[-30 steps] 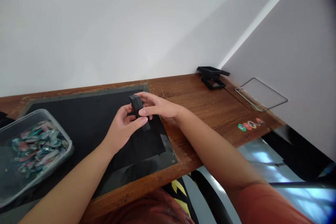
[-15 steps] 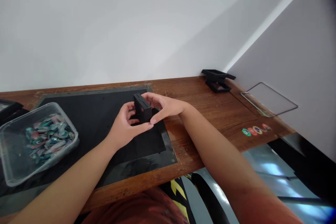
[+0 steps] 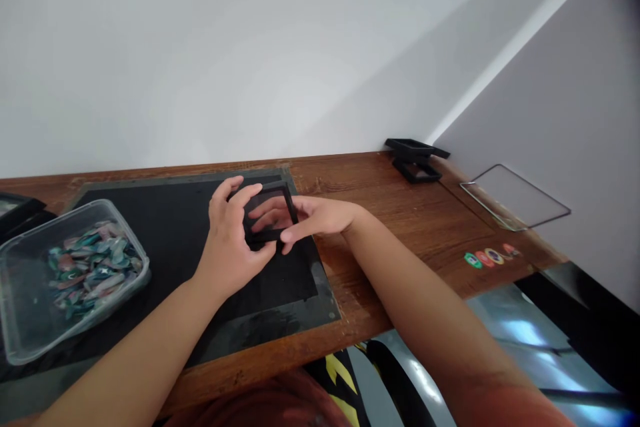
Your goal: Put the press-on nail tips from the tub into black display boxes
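Observation:
A black frame (image 3: 291, 205) with a see-through middle is held up above the black mat (image 3: 165, 227). Curled around its left side, my left hand (image 3: 231, 233) has fingers on the top edge and the thumb at the bottom. My right hand (image 3: 320, 219) grips the lower right corner with the thumb, and its fingers show through the clear middle from behind.
At the left, a clear plastic tub (image 3: 143, 267) holds many teal and pink pieces. Black frames (image 3: 417, 170) lie at the back right and others (image 3: 20, 210) at the left edge. Round stickers (image 3: 484, 257) and a thin wire rectangle (image 3: 520, 228) are at the right.
The black frame has turned from edge-on to show its see-through face. My left hand has shifted, with its fingers now over the top edge.

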Demonstrator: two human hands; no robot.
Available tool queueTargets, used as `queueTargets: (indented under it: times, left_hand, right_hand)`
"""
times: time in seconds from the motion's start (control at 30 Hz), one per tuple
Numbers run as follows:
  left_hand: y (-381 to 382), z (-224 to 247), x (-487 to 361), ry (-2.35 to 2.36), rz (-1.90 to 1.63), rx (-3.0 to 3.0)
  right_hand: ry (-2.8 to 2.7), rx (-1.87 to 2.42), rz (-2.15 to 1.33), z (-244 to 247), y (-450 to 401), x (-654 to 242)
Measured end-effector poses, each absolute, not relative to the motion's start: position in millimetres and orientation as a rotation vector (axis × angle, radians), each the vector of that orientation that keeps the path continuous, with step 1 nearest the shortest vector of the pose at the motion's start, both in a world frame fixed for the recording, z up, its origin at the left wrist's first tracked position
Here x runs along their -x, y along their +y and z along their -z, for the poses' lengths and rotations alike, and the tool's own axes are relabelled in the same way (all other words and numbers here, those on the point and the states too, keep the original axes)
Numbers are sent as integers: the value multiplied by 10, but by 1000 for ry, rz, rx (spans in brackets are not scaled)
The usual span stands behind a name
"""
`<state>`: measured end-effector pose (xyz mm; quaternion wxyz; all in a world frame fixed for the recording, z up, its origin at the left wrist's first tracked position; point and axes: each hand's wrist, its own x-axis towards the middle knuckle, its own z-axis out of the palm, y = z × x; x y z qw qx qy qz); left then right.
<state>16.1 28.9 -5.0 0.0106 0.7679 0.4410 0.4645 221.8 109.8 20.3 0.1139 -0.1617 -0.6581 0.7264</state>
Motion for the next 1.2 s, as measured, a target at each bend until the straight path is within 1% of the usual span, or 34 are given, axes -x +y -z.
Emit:
queueTargets:
  times: [0.07, 0.17, 0.33, 0.53, 0.73, 0.83, 0.97, 1.07, 1.2]
  left_hand:
    - [291, 79, -168, 1332, -1463, -2374]
    - [296, 141, -183, 1286, -1522, -2155]
    - [332, 168, -187, 1214, -1491, -1763]
    - [390, 86, -176, 1209, -1509, -1497]
    - [369, 52, -117, 1241, -1636, -1621]
    - [390, 61, -68, 1324, -1716, -1682]
    - [445, 93, -33, 1366, -1783, -1589]
    - [466, 108, -31, 1330, -1845, -1635]
    - [441, 87, -32, 1314, -1918, -1867]
  right_hand:
    - [-1963, 519, -2015, -147, 1121, -2173]
    - [-1941, 557, -1797, -66, 1159, -2122]
    - [-1961, 387, -1432, -65, 1169, -2089]
    - [-1881, 344, -1411, -75, 1165, -2082]
    - [-1998, 473, -1253, -151, 1212, -2175]
    - [-2032, 569, -1293, -236, 1223, -2244]
    - [-2061, 654, -1402, -286, 1198, -2277]
    - [-2064, 637, -1517, -243, 1183, -2261]
    - [-2014, 525, -1777, -183, 1185, -2276]
